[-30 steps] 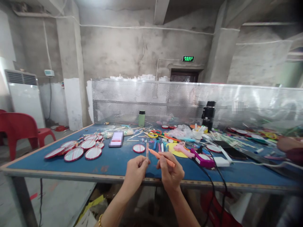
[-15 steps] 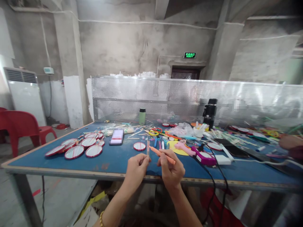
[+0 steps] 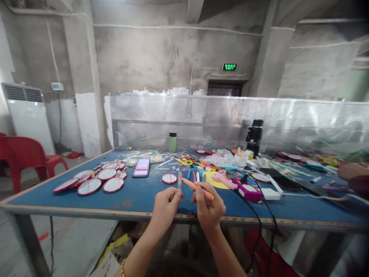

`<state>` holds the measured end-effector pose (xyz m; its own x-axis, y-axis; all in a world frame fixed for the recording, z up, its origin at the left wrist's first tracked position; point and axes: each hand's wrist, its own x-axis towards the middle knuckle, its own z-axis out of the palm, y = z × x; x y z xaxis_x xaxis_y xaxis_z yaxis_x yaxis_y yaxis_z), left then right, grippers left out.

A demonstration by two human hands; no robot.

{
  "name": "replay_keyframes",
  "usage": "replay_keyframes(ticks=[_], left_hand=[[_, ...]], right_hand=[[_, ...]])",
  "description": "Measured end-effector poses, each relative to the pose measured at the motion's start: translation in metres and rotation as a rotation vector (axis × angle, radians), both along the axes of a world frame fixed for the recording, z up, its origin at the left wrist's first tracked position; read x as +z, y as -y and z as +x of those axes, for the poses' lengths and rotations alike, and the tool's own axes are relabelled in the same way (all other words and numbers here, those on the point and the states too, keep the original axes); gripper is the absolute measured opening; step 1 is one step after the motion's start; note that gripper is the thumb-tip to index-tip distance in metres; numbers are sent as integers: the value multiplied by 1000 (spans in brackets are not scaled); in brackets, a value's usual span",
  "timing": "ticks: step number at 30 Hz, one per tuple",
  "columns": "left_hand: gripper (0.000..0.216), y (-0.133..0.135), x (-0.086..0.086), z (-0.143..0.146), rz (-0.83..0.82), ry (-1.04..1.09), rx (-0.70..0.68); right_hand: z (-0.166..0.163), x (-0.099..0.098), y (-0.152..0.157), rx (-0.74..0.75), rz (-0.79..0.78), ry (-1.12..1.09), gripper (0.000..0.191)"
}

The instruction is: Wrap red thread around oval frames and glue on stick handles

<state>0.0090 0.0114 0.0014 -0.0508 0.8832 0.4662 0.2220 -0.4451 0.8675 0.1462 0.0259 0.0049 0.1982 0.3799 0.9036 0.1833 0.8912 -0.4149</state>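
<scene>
My left hand (image 3: 165,206) pinches a thin pale wooden stick (image 3: 179,180) and holds it upright above the near edge of the blue table (image 3: 86,202). My right hand (image 3: 210,207) grips an orange marker (image 3: 198,188), whose tip points left and touches the stick near its lower part. Both hands are closed and sit close together in front of me. A small round red-rimmed disc (image 3: 169,178) lies on the table just beyond the stick.
Several red-rimmed round discs (image 3: 96,180) lie at the left. Craft clutter, scissors (image 3: 187,161), a pink glue gun (image 3: 245,190) with black cables, a green bottle (image 3: 172,142) and a black flask (image 3: 254,136) fill the far side. Red chair (image 3: 25,156) at left. Another person's hand (image 3: 350,171) at right.
The camera has tilted slightly, so the scene sits a little lower. Both hands keep the stick and marker together with hardly any movement.
</scene>
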Motion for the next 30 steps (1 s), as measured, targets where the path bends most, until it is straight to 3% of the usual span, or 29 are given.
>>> replay_keyframes(ticks=[25, 30], left_hand=[[28, -3, -2, 0, 9, 14, -5], [28, -2, 0, 0, 11, 21, -15]], right_hand=[[-1, 3, 1, 5, 25, 57, 16], [-1, -1, -1, -6, 11, -21, 13]])
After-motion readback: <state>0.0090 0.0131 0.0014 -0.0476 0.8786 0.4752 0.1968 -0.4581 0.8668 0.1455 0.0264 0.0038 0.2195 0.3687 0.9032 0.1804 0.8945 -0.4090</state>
